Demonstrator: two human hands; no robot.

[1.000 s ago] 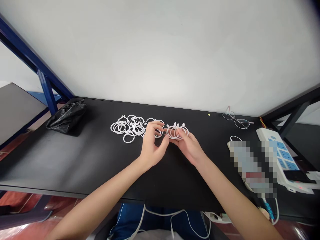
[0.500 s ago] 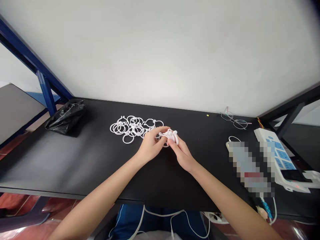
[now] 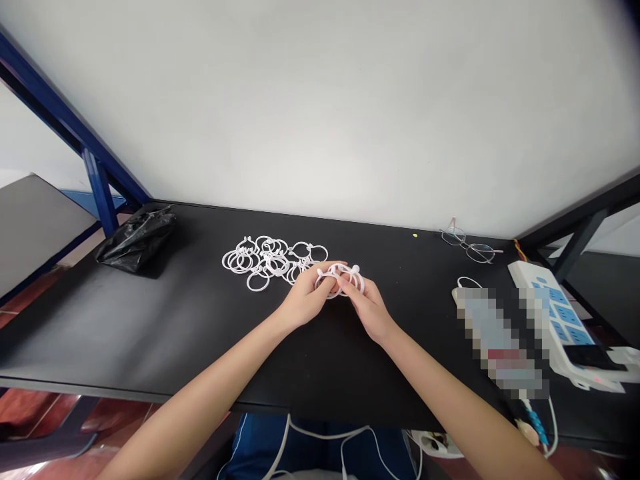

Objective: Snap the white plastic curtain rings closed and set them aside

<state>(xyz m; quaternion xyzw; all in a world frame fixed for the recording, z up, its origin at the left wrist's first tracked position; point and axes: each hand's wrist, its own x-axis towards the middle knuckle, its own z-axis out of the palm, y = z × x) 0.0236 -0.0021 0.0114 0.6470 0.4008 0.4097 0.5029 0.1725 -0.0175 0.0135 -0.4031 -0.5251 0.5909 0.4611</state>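
Note:
Over the middle of the black table, my left hand [image 3: 310,298] and my right hand [image 3: 371,308] meet around a few white plastic curtain rings [image 3: 356,272] with ball-shaped ends. Thumbs and fingers of both hands are closed on the rings, which overlap side by side. My fingers hide part of them, so how they link cannot be told. Just beyond my left hand lies a loose pile of several similar curtain rings [image 3: 259,280], some overlapping.
A crumpled black plastic bag [image 3: 137,240] lies at the table's left. To the right are eyeglasses [image 3: 481,253], a blurred-out phone [image 3: 500,340] on a cable and a white power strip [image 3: 537,287]. White cables [image 3: 330,435] hang at the front edge of the table [image 3: 200,333].
The held rings have turned from a tight bunch at my right fingers to a more spread, flatter view between both hands. My hands stay nearly in place; the camera view shifted slightly.

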